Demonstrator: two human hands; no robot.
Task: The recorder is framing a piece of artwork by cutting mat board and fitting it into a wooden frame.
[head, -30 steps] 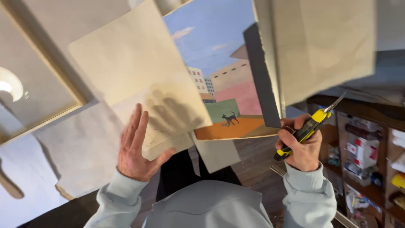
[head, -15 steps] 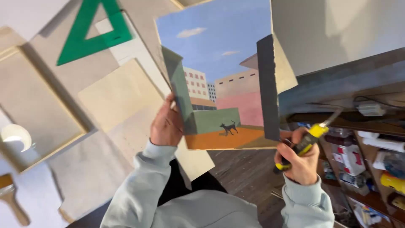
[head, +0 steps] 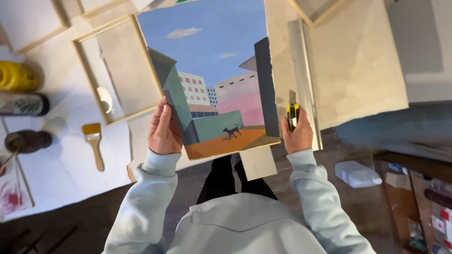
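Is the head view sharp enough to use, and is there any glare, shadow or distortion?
Head view: the painting and both hands, left and right, are sharp; light is soft and even, with no glare; the far right edge falls into shadow; the table's edges slant from the wide lens.

white worktable [head: 61, 174], dark wooden floor [head: 61, 226]

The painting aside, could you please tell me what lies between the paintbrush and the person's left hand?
In the head view, only bare white paper lies between the paintbrush and the left hand.
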